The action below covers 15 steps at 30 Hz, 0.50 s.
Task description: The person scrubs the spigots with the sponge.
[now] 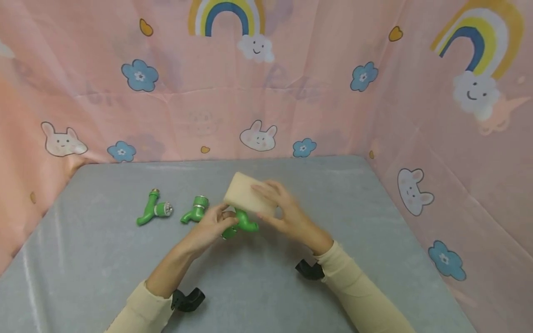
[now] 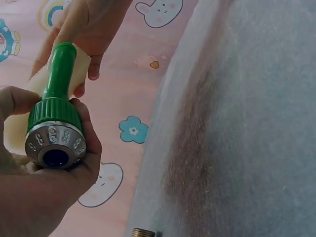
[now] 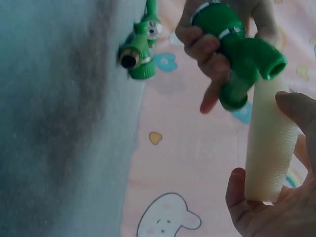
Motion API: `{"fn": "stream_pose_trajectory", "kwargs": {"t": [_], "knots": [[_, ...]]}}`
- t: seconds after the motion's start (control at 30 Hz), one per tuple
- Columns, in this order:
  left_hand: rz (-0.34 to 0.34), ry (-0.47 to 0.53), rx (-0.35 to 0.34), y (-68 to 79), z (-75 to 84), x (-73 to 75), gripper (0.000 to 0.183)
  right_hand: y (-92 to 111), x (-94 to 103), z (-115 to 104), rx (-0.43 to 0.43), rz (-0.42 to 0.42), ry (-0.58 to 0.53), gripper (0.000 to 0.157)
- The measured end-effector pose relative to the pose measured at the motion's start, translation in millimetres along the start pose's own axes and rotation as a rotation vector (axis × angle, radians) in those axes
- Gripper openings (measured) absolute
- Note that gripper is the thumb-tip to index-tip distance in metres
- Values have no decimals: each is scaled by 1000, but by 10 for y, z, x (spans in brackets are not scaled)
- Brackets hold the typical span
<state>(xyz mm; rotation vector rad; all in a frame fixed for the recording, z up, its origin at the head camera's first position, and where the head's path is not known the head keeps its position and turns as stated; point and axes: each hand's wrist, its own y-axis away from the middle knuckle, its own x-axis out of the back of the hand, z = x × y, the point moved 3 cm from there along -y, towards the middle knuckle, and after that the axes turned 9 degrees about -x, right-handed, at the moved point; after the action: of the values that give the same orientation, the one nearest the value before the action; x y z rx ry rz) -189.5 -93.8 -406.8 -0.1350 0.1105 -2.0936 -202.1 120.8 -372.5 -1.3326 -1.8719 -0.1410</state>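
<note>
Hold the green tap (image 1: 245,223), gripped in the left hand (image 1: 213,227) above the surface (image 1: 354,199), by its ribbed collar (image 2: 54,111), probably rigid and slick, and squeeze gently the sponge (image 1: 246,193) just beside, gripped by the right hand (image 1: 291,213), likely soft and light.

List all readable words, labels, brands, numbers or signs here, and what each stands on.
None can be read.
Green tap in the left hand: raised marks around its silver end, too unclear to read.
Pink backdrop: faint letter-like marks, too pale to read.
</note>
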Motion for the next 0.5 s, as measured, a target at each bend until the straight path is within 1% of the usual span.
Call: {"fn": "stream_pose_trajectory", "kwargs": {"t": [0.07, 0.2, 0.27, 0.4, 0.5], "knots": [[-20, -23, 0, 1, 10, -15, 70, 14, -19, -30, -10, -20, 11, 58], [-49, -38, 6, 16, 12, -29, 77, 23, -14, -5, -64, -31, 6, 56], [-62, -42, 11, 26, 7, -25, 80, 18, -5, 38, -93, -38, 1, 55], [-71, -60, 21, 41, -2, -6, 81, 6, 29, 163, -170, -52, 8, 56], [-57, -77, 15, 38, 0, 5, 81, 4, 91, 250, -212, -25, 36, 56]]}}
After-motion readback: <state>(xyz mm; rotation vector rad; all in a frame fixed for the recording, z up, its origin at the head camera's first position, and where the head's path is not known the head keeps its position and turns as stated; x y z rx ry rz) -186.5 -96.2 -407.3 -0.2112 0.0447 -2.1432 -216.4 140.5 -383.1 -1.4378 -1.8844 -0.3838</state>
